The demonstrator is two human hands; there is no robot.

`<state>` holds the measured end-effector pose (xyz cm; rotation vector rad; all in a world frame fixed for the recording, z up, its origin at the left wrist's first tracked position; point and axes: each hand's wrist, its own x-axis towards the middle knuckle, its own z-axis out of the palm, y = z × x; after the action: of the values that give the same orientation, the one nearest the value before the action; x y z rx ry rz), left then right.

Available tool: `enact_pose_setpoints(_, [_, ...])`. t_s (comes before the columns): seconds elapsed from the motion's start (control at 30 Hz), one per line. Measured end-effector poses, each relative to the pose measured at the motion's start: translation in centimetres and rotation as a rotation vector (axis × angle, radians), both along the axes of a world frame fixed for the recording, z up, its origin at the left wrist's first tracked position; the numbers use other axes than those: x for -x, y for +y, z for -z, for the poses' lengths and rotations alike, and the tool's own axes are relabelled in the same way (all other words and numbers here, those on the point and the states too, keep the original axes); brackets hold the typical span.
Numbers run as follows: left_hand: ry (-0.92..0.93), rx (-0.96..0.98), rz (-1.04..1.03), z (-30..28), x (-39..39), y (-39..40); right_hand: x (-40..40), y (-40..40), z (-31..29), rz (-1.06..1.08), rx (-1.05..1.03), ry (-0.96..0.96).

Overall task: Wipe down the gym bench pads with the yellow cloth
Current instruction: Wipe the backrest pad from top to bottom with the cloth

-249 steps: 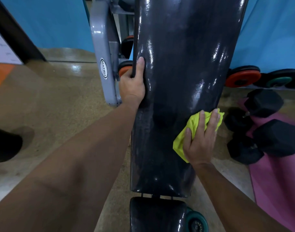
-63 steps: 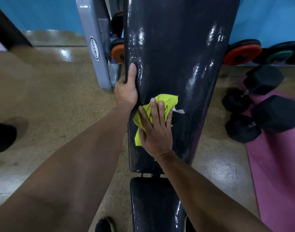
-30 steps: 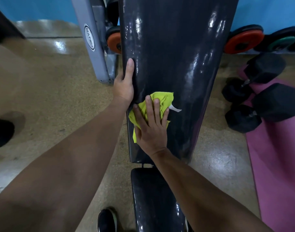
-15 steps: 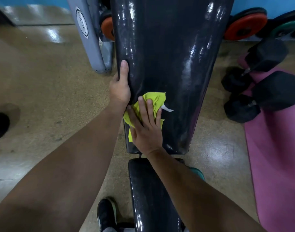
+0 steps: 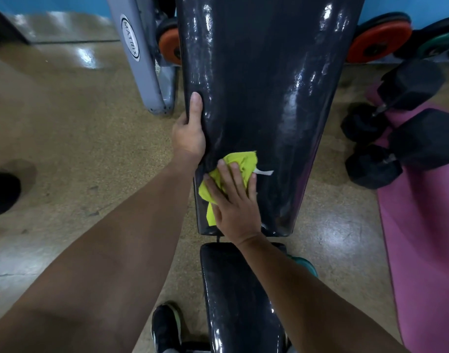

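Two bench pads (image 5: 264,80) (image 5: 240,296), one yellow cloth (image 5: 240,165), two dumbbells (image 5: 388,105) (image 5: 406,151), one pink mat (image 5: 427,240).

the right hand (image 5: 234,202) has slid the yellow cloth (image 5: 237,169) from the back pad's (image 5: 264,85) right edge to, seemingly, its lower left.

- Both my forearms are bare all the way to the bottom edge of the view; no sleeve, cuff or glove shows on either.
- My left hand (image 5: 189,135) wears no ring, and its wrist has no watch or band.
- My right hand (image 5: 234,202) is just as plain, with bare fingers (image 5: 227,175) and short, unpainted nails.
- On my foot I wear a black shoe (image 5: 166,329) with a pale strip along one side.
- A bit of grey cloth shows just above that shoe at the frame's bottom edge; whether it is trousers or a sock I cannot tell.
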<state>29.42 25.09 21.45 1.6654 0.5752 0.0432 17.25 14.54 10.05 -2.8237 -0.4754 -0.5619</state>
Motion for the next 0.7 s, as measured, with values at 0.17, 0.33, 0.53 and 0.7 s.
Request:
enact_pose_setpoints(0.17, [-0.01, 0.018, 0.004, 0.3, 0.1, 0.0, -0.4, 0.8, -0.6, 0.118, -0.096, 0.002])
enact_pose_setpoints(0.33, [-0.022, 0.014, 0.008, -0.2, 0.1, -0.1, -0.6, 0.2, -0.4, 0.02, -0.019, -0.02])
enact_pose_setpoints(0.53, [-0.021, 0.019, -0.002, 0.0, 0.2, -0.1, -1.5, 0.3, -1.8, 0.128, -0.085, -0.036])
enact_pose_setpoints(0.7, [-0.032, 0.012, -0.017, -0.8, 0.2, -0.5, -1.6, -0.3, -1.4, 0.052, -0.04, -0.023])
